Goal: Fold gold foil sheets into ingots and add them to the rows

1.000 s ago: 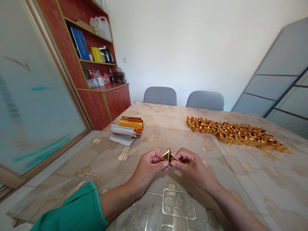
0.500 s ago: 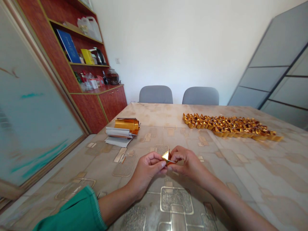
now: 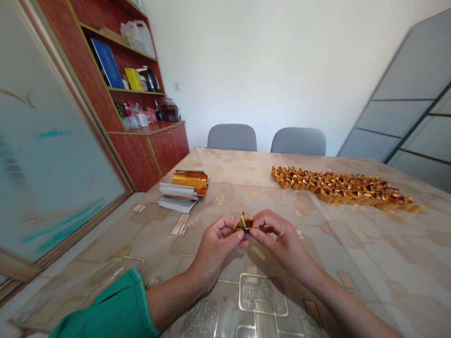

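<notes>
A small folded piece of gold foil [image 3: 243, 224] is pinched at its edges between my left hand [image 3: 220, 249] and my right hand [image 3: 278, 237], just above the patterned tablecloth. Its lower part is partly hidden by my fingers. Farther off, to the right, a long spread of folded gold foil pieces [image 3: 341, 189] lies on the table. To the left of my hands, a curled gold foil sheet [image 3: 188, 180] rests on a stack of white paper sheets [image 3: 176, 197]. Neither hand touches these.
The table [image 3: 225, 164] has a beige, patterned cover. A red wooden cabinet [image 3: 141, 159] with cluttered shelves stands beyond its left side, next to a frosted glass door [image 3: 52, 164]. Two grey chairs [image 3: 232, 138] stand at the far edge, and grey panels [image 3: 405, 112] lean at right.
The foil piece has turned slightly in my fingers and now shows less of its bright face. My hands have risen a little in the view, and the camera has shifted slightly.
</notes>
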`<state>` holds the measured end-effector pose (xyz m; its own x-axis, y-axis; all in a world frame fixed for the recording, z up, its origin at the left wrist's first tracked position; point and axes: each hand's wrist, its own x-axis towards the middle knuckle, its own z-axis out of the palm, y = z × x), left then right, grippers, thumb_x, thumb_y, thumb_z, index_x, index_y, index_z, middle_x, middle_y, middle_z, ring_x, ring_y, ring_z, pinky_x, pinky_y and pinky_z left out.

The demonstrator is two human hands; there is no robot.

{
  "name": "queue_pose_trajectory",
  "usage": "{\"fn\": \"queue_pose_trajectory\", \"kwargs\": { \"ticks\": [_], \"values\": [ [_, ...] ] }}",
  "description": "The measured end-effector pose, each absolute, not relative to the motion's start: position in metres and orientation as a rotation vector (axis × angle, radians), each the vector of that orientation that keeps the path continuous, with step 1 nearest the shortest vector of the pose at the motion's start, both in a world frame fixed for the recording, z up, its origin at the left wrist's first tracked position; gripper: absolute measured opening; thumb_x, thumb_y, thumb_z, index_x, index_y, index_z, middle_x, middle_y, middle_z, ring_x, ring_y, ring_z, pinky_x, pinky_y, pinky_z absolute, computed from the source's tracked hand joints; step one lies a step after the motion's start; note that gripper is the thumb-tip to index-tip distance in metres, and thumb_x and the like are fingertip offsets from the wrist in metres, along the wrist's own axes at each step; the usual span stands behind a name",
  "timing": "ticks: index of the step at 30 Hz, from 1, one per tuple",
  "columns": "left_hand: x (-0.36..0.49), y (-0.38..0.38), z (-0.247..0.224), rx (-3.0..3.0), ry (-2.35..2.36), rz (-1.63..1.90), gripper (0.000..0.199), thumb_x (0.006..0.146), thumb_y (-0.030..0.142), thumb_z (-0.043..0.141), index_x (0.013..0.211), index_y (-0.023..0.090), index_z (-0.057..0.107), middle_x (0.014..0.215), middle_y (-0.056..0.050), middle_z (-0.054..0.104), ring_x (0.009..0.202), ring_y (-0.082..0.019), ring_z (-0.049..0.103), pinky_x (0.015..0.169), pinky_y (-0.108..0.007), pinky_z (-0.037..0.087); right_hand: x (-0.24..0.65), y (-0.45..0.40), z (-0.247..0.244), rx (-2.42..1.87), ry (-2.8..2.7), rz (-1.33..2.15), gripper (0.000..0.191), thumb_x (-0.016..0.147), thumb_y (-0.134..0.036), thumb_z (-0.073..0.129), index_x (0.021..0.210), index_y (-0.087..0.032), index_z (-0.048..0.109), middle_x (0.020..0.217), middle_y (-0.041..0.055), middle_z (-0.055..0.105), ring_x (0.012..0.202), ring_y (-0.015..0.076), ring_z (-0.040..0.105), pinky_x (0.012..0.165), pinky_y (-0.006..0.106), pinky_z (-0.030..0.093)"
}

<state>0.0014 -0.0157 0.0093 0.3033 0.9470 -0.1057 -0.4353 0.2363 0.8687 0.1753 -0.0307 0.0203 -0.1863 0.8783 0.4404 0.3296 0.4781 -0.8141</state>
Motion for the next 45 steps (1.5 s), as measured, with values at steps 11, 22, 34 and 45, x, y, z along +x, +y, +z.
{"fn": "queue_pose_trajectory", "kwargs": {
  "ticks": [11,22,34,45],
  "values": [
    [0.0005,-0.0165,0.0096,0.84,0.785,1.094,0.039,0.058,0.03,0.092,0.074,0.014,0.06,0.075,-0.002,0.074,0.066,-0.01,0.067,0.066,-0.02,0.053,0.1757,-0.0283,0.0179,-1.066,-1.706,0.651,0.011,0.087,-0.022,0.067,0.076,-0.022,0.066,0.079,0.0015,0.064,0.073,0.0162,0.06,0.065,0.028,0.046],
    [0.0017,-0.0124,0.0035,0.813,0.803,1.072,0.041,0.056,0.031,0.094,0.073,0.013,0.061,0.074,-0.002,0.073,0.065,-0.011,0.068,0.064,-0.019,0.056,0.1705,-0.029,0.0147,-1.114,-1.706,0.7,0.008,0.084,-0.017,0.067,0.077,-0.021,0.067,0.078,0.0009,0.066,0.071,0.016,0.06,0.066,0.028,0.046],
    [-0.0008,-0.0136,0.0082,0.689,0.731,1.019,0.036,0.063,0.028,0.092,0.079,0.014,0.063,0.082,-0.004,0.076,0.073,-0.013,0.074,0.065,-0.018,0.058,0.1731,-0.0305,0.0213,-1.129,-1.63,0.714,0.014,0.088,-0.028,0.057,0.076,-0.022,0.057,0.073,-0.0004,0.061,0.068,0.0159,0.056,0.062,0.027,0.043],
    [0.0006,-0.0182,0.0095,0.852,0.795,1.077,0.037,0.062,0.036,0.091,0.076,0.014,0.064,0.076,-0.003,0.075,0.072,-0.014,0.073,0.063,-0.019,0.057,0.1669,-0.0319,0.0176,-1.226,-1.6,0.611,0.013,0.085,-0.023,0.052,0.073,-0.023,0.049,0.069,-0.0013,0.059,0.061,0.0149,0.053,0.057,0.026,0.041]
  ]
}}
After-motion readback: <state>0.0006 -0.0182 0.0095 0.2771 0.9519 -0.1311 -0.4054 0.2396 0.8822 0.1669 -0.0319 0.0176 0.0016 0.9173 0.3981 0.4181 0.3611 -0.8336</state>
